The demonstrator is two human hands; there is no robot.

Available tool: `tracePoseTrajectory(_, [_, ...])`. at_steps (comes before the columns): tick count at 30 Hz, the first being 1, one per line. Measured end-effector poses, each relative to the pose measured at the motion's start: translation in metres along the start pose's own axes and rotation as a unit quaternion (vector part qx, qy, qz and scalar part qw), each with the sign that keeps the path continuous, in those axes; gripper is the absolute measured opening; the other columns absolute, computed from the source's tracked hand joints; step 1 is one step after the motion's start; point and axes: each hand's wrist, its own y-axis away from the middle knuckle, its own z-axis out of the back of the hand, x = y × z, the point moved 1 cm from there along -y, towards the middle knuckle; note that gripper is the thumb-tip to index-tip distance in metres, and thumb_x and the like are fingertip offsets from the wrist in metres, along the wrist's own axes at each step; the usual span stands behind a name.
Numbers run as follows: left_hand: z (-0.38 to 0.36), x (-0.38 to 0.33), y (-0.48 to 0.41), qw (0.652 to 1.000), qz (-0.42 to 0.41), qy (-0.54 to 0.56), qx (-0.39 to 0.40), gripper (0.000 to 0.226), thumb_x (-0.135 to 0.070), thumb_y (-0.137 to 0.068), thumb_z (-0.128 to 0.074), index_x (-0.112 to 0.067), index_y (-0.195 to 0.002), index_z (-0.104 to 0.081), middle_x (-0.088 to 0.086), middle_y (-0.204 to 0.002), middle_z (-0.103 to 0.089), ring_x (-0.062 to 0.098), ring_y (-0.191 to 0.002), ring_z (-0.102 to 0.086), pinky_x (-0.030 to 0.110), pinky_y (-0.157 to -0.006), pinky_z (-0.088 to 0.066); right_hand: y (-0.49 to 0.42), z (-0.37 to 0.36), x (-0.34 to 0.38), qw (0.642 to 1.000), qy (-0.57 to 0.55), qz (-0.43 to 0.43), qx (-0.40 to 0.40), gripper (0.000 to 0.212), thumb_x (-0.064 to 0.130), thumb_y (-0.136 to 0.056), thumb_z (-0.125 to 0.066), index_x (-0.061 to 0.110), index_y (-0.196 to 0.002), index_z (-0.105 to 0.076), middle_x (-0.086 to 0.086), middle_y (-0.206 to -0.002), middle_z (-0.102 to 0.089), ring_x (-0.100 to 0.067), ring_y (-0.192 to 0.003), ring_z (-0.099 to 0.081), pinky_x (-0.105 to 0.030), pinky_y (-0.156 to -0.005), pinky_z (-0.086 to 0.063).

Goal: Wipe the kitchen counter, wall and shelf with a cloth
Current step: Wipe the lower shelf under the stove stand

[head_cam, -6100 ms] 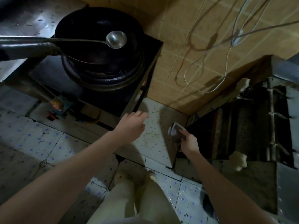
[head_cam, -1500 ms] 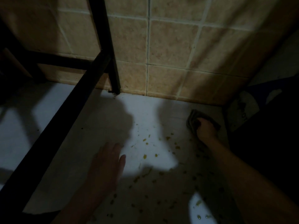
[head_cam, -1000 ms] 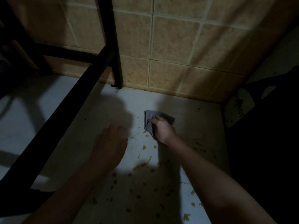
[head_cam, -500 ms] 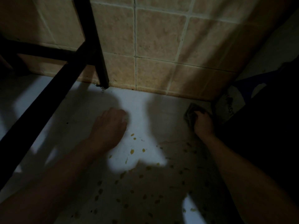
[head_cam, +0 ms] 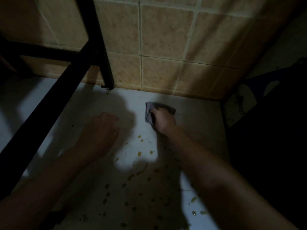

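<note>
A grey cloth [head_cam: 149, 110] lies bunched on the white counter [head_cam: 196, 123], with my right hand [head_cam: 163, 121] closed on it and pressing it down near the middle, a little in front of the tan tiled wall [head_cam: 166, 47]. My left hand [head_cam: 101, 131] rests on the counter to the cloth's left, fingers curled under, holding nothing. Yellow-brown spatter spots [head_cam: 139, 153] dot the counter in front of both hands.
A black metal stand leg [head_cam: 103, 52] and its slanting rail [head_cam: 49, 110] stand at the left against the wall. A dark bag with white print [head_cam: 240, 107] sits in the right corner, in deep shadow.
My right hand has swept the cloth left from the right corner by the bag to the counter's middle. My left hand stays on the counter.
</note>
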Motion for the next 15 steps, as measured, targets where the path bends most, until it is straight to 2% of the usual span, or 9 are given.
tracePoseTrajectory(2, [0.000,0.005,0.001,1.000,0.002,-0.011,0.007,0.034,-0.024,-0.091,-0.052,-0.013,-0.124,-0.054,0.013,-0.123,-0.055,0.033,-0.109,-0.050,0.042,-0.094,-0.040,0.006,0.002,-0.016,1.000,-0.013,0.000,-0.018,0.030,0.015,-0.095,-0.044,0.015,-0.122,-0.056,-0.014,-0.126,-0.054,-0.033,-0.115,-0.051,-0.042,-0.096,-0.044])
tracePoseTrajectory(4, [-0.003,0.006,0.002,1.000,0.008,-0.009,0.017,0.035,-0.026,-0.092,-0.051,-0.016,-0.125,-0.052,0.010,-0.126,-0.053,0.031,-0.112,-0.049,0.042,-0.096,-0.040,0.014,0.006,-0.042,0.998,-0.022,-0.027,-0.043,0.033,0.016,-0.096,-0.042,0.016,-0.127,-0.054,-0.016,-0.133,-0.048,-0.036,-0.123,-0.044,-0.046,-0.103,-0.038])
tracePoseTrajectory(7, [-0.010,0.007,0.003,1.000,0.007,-0.004,0.013,0.035,-0.025,-0.092,-0.053,-0.015,-0.125,-0.053,0.011,-0.125,-0.052,0.032,-0.112,-0.049,0.042,-0.095,-0.039,0.029,0.016,-0.099,0.986,0.021,-0.129,-0.106,0.039,0.014,-0.096,-0.039,0.017,-0.133,-0.050,-0.020,-0.141,-0.038,-0.040,-0.129,-0.037,-0.046,-0.110,-0.031])
tracePoseTrajectory(9, [-0.013,0.009,0.003,1.000,0.003,-0.003,0.009,0.035,-0.027,-0.092,-0.050,-0.012,-0.123,-0.055,0.014,-0.122,-0.054,0.034,-0.109,-0.050,0.044,-0.095,-0.041,0.036,0.025,-0.131,0.974,0.010,-0.195,-0.115,0.043,0.011,-0.097,-0.037,0.015,-0.138,-0.045,-0.021,-0.147,-0.034,-0.040,-0.134,-0.032,-0.046,-0.112,-0.028])
tracePoseTrajectory(12, [-0.020,0.012,0.001,0.999,-0.011,-0.014,0.035,0.051,-0.039,-0.089,-0.031,-0.009,-0.124,-0.054,0.017,-0.122,-0.054,0.037,-0.109,-0.051,0.044,-0.094,-0.041,0.030,0.029,-0.143,0.966,-0.006,-0.228,-0.122,0.040,0.013,-0.097,-0.037,0.012,-0.136,-0.048,-0.021,-0.144,-0.040,-0.038,-0.133,-0.035,-0.046,-0.110,-0.031])
tracePoseTrajectory(15, [-0.027,0.014,0.001,0.997,0.022,-0.031,0.068,0.046,-0.035,-0.095,-0.033,-0.011,-0.131,-0.047,0.015,-0.132,-0.048,0.034,-0.119,-0.044,0.041,-0.100,-0.036,0.012,0.026,-0.117,0.967,-0.010,-0.226,-0.113,0.038,0.014,-0.096,-0.039,0.013,-0.132,-0.052,-0.021,-0.137,-0.048,-0.039,-0.128,-0.042,-0.045,-0.106,-0.037])
